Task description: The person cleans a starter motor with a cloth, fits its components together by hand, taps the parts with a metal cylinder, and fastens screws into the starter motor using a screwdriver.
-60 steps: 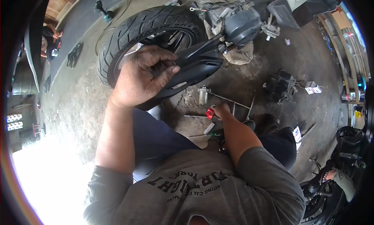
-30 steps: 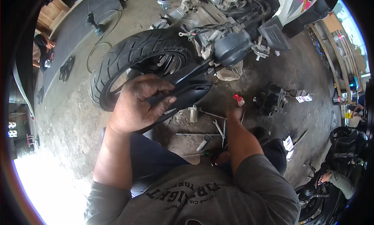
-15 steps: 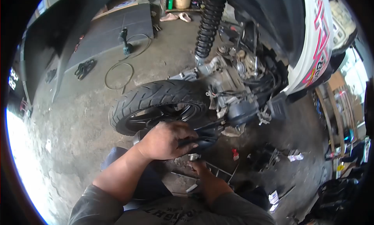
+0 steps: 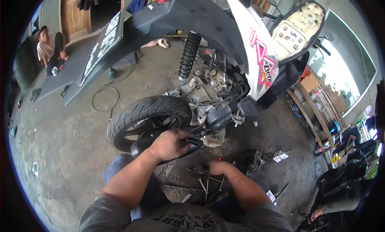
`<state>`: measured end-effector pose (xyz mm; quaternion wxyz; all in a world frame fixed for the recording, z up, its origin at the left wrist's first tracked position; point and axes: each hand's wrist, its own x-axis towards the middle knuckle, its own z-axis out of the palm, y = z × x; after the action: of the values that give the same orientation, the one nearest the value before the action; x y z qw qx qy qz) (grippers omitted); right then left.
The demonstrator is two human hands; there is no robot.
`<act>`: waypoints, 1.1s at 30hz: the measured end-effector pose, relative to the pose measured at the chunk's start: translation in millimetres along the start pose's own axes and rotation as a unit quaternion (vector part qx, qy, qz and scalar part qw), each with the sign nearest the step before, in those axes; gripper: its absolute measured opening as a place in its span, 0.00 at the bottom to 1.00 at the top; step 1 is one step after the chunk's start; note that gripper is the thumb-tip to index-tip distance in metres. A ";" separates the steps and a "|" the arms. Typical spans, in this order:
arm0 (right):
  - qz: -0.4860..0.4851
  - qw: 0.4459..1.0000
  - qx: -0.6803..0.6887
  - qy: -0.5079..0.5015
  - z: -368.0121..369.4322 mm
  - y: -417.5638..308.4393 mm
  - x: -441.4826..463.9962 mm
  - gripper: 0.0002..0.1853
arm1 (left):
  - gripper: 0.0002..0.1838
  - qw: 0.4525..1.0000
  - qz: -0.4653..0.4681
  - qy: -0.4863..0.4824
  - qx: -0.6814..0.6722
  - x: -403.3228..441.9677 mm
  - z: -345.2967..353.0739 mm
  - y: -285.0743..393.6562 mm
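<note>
My left hand (image 4: 170, 145) is closed around a black muffler (image 4: 195, 145) beside the rear wheel (image 4: 132, 111) of a motorcycle. The muffler's rounded end sticks out to the left of my hand. Low over the floor, my right hand (image 4: 218, 167) is beside a dark, blurred object (image 4: 198, 170); its fingers are too unclear to show whether they grip it. Wrenches (image 4: 204, 187) lie just below that hand. Above the wheel are the engine (image 4: 202, 96) and a black coil-spring shock absorber (image 4: 189, 57).
The white and black body panel (image 4: 260, 67) overhangs the engine. Dark parts (image 4: 250, 157) lie on the floor to the right. A wooden shelf (image 4: 309, 111) stands farther right. One person (image 4: 50, 51) sits at the far left; another person's hand (image 4: 318, 212) shows at lower right.
My view has shifted, bringing in the seated person and more of the motorcycle. My right hand has moved right, away from the muffler. My left hand keeps its grip on the muffler.
</note>
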<state>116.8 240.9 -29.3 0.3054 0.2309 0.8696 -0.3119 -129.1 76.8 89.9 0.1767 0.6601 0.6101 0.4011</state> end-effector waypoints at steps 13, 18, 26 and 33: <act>-0.126 0.821 0.333 0.446 3.4 -64.3 -116.7 0.26 | 0.42 0.945 -0.064 -0.022 -0.319 0.9 68.8 49.4; -0.135 0.778 0.279 0.547 10.6 -74.3 -94.4 0.25 | 0.45 0.938 -0.085 0.007 -0.336 4.8 91.9 61.6; -0.105 0.725 0.167 0.660 7.1 -95.0 -94.1 0.25 | 0.38 0.911 -0.021 0.228 -0.342 12.5 125.7 59.0; -0.151 0.763 0.116 0.617 2.3 -94.4 -80.7 0.26 | 0.25 0.790 -0.230 0.191 -0.535 11.6 101.9 46.5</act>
<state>118.8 156.3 61.7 -0.3777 0.2730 0.8508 -0.2429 -23.2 104.9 64.4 0.4682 0.2102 0.4533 0.7288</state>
